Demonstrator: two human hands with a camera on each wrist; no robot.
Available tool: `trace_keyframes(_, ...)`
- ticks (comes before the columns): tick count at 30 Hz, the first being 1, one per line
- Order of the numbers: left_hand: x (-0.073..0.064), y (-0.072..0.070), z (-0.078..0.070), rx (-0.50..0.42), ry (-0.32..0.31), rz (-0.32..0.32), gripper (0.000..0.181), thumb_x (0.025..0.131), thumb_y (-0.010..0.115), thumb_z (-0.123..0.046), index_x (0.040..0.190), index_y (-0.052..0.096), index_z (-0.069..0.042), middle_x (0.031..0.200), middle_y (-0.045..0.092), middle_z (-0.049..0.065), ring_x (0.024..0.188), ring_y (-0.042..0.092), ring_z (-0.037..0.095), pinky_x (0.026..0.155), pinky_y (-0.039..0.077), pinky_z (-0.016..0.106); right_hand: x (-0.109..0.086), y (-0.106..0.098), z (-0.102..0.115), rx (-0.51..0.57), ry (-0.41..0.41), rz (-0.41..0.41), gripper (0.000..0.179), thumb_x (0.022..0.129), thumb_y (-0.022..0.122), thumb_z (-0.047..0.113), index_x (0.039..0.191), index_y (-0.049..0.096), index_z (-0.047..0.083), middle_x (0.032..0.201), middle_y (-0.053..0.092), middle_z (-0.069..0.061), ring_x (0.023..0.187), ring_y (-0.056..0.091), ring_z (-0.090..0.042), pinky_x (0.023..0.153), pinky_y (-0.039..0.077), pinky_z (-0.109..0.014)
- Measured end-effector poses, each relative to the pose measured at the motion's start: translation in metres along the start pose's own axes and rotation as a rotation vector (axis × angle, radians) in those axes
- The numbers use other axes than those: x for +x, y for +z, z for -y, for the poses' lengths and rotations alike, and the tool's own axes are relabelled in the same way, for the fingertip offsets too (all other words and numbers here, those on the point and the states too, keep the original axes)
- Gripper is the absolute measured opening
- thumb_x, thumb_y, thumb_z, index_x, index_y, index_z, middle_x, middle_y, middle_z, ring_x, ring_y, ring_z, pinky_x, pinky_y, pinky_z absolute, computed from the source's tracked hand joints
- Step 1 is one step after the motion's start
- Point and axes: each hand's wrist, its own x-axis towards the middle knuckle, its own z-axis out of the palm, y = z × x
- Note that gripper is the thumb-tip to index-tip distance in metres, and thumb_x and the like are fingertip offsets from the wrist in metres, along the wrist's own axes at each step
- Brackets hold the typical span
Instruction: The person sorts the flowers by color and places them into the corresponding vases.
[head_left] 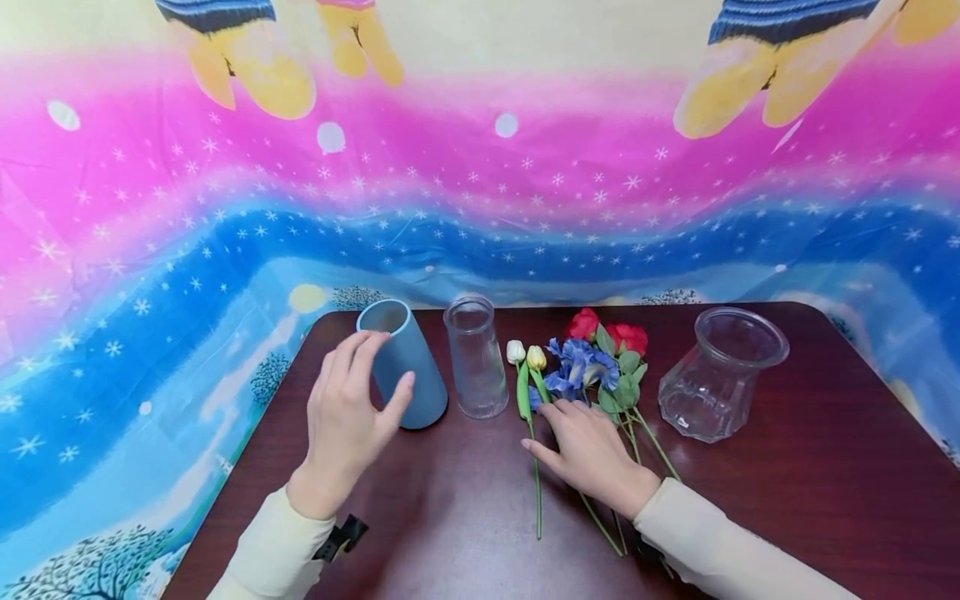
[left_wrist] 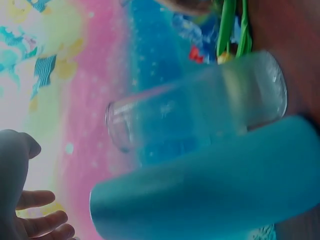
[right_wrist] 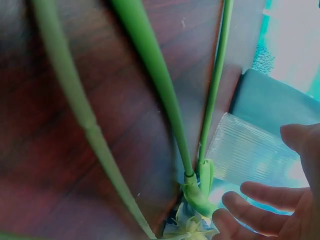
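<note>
My left hand (head_left: 343,421) is held at the near side of a matte blue-grey vase (head_left: 417,387), thumb and fingers spread. In the left wrist view a gap shows between those fingers (left_wrist: 42,223) and the vase's rim. My right hand (head_left: 594,454) is over a bunch of artificial flowers, fingers extended and nothing gripped. Under and around it lie a white tulip (head_left: 515,352), a yellow tulip (head_left: 536,358), blue flowers (head_left: 581,362) and red roses (head_left: 627,337). The right wrist view shows green stems (right_wrist: 162,80) on the table beside the loosely bent fingers; my palm hides part of the bunch from above.
A tall clear glass vase (head_left: 480,379) stands between the blue-grey vase and the flowers. To the right is a wider flared glass vase (head_left: 708,396). All rest on a dark brown table (head_left: 450,517), with a printed cloth (head_left: 480,175) hanging behind its far edge.
</note>
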Motion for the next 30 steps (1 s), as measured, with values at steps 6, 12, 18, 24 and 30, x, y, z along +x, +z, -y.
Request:
trace_keyframes(6,0.020,-0.010,0.016,0.006,-0.068,-0.047,0.045,0.091,0.071,-0.028,0.128,0.062,-0.005,0.128,0.062,0.016,0.110,0.058,0.037,0.083,0.052,0.054,0.003,0.006,-0.002,-0.013,-0.019,0.014,0.045,0.085,0.076,0.051,0.104,0.072,0.010,0.082,0.066,0.000,0.072,0.063,-0.020,0.061,0.050,-0.037)
trace_keyframes(12,0.039,-0.011,0.030,0.014,-0.121,-0.019,0.043,0.095,0.066,-0.032,0.129,0.062,-0.005,0.130,0.061,0.018,0.111,0.058,0.038,0.084,0.050,0.056,0.007,0.009,-0.003,-0.006,0.004,0.073,0.037,0.085,0.078,0.049,0.084,0.064,0.015,0.066,0.049,0.005,0.058,0.049,-0.012,0.050,0.037,-0.029)
trace_keyframes(18,0.048,-0.007,0.045,-0.009,-0.205,0.055,0.041,0.097,0.064,-0.032,0.128,0.062,-0.005,0.129,0.062,0.018,0.113,0.057,0.039,0.088,0.047,0.057,0.011,0.012,0.000,0.011,0.016,0.110,0.037,0.086,0.077,0.047,0.077,0.058,0.017,0.063,0.047,0.005,0.055,0.048,-0.013,0.047,0.036,-0.030)
trace_keyframes(24,0.059,-0.004,0.055,-0.011,-0.298,0.215,0.041,0.101,0.057,-0.039,0.126,0.063,-0.007,0.127,0.063,0.017,0.112,0.058,0.038,0.088,0.047,0.056,0.013,0.015,0.000,0.028,0.020,0.131,0.037,0.087,0.077,0.044,0.074,0.056,0.017,0.059,0.046,0.005,0.052,0.048,-0.014,0.048,0.036,-0.032)
trace_keyframes(30,0.071,-0.003,0.062,-0.023,-0.355,0.349,0.037,0.102,0.053,-0.043,0.100,0.061,-0.008,0.093,0.061,0.011,0.083,0.053,0.027,0.068,0.042,0.038,0.017,0.019,-0.001,0.028,0.020,0.143,0.039,0.088,0.076,0.044,0.071,0.053,0.018,0.056,0.043,0.006,0.049,0.045,-0.014,0.047,0.035,-0.032)
